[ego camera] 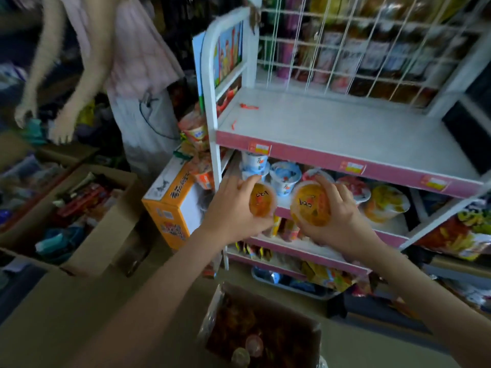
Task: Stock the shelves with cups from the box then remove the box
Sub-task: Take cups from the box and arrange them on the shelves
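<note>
- The white shelf rack (345, 123) with pink edges fills the right side. Its second shelf carries blue-and-white cups (284, 177).
- One open cardboard box (314, 333) sits low in front. It's too dark inside to count the cups.
- The left hand (231, 208) is curled round the left cup (261, 200), and the right hand (342, 216) is wrapped round the right cup (309, 204).
- That's two cups, translucent orange with black writing on them, held side by side at the second shelf's front edge.

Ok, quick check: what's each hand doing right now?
Left hand: holding an orange cup, fingers curled round it.
Right hand: holding a second orange cup, in front of the middle shelf.
</note>
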A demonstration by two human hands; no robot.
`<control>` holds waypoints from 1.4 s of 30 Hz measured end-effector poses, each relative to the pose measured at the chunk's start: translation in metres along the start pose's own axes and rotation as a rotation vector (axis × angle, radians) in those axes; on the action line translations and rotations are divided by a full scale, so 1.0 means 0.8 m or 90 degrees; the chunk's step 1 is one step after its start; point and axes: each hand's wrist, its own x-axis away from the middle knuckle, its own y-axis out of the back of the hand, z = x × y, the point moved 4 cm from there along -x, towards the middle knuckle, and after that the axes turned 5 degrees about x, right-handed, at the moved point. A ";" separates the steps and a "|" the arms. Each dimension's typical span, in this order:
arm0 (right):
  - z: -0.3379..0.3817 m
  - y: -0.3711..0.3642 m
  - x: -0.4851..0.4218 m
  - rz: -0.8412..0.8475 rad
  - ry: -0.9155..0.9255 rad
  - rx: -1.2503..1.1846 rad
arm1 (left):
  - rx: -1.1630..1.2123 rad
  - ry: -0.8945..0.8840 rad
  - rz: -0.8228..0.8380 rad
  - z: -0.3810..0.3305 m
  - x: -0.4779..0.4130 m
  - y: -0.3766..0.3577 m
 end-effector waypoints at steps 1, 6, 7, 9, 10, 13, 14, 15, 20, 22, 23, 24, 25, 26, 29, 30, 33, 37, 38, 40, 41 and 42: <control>0.002 0.015 -0.009 -0.023 0.006 0.013 | -0.006 -0.020 -0.020 -0.008 -0.010 0.010; -0.001 0.079 -0.058 -0.100 0.001 0.003 | -0.010 -0.030 -0.068 -0.048 -0.063 0.042; -0.007 0.087 -0.070 -0.111 -0.005 0.001 | 0.010 -0.017 -0.070 -0.055 -0.075 0.045; -0.027 0.101 -0.097 -0.124 -0.032 0.000 | 0.044 0.012 -0.066 -0.064 -0.102 0.041; -0.040 0.105 -0.111 -0.116 -0.054 0.001 | 0.055 0.028 -0.062 -0.066 -0.117 0.037; -0.086 0.112 -0.150 -0.049 -0.132 0.001 | 0.056 0.076 -0.060 -0.071 -0.161 0.019; -0.102 0.113 -0.160 -0.031 -0.156 0.005 | 0.055 0.086 -0.060 -0.076 -0.176 0.011; -0.117 0.115 -0.170 -0.017 -0.175 0.011 | 0.058 0.096 -0.058 -0.081 -0.191 0.004; -0.175 0.127 -0.211 -0.002 -0.211 0.025 | 0.031 0.155 -0.058 -0.111 -0.273 -0.041; -0.193 0.129 -0.224 -0.009 -0.216 0.028 | -0.001 0.173 -0.041 -0.118 -0.300 -0.062; -0.200 0.129 -0.229 -0.008 -0.215 0.033 | -0.012 0.185 -0.030 -0.120 -0.311 -0.071; -0.206 0.128 -0.234 -0.005 -0.215 0.037 | -0.020 0.199 -0.020 -0.120 -0.319 -0.079; -0.210 0.127 -0.238 -0.003 -0.214 0.037 | -0.028 0.209 -0.013 -0.119 -0.325 -0.086; -0.213 0.126 -0.241 0.001 -0.210 0.036 | -0.034 0.215 -0.012 -0.119 -0.330 -0.090; -0.213 0.123 -0.248 0.048 -0.196 0.043 | -0.039 0.225 -0.012 -0.116 -0.338 -0.095; -0.213 0.124 -0.249 0.060 -0.200 0.032 | -0.044 0.222 -0.001 -0.115 -0.338 -0.096; -0.215 0.135 -0.249 0.018 -0.242 -0.062 | -0.081 0.182 0.060 -0.118 -0.335 -0.100; -0.222 0.143 -0.239 -0.053 -0.290 -0.100 | 0.040 0.183 0.074 -0.107 -0.326 -0.091; -0.224 0.143 -0.234 -0.058 -0.299 -0.134 | 0.054 0.179 0.057 -0.102 -0.324 -0.084; -0.225 0.143 -0.222 -0.063 -0.324 -0.226 | 0.052 0.170 0.036 -0.092 -0.322 -0.072; -0.225 0.143 -0.216 -0.071 -0.332 -0.263 | 0.069 0.170 0.040 -0.087 -0.323 -0.068; -0.225 0.143 -0.212 -0.082 -0.335 -0.283 | 0.109 0.181 0.051 -0.082 -0.325 -0.067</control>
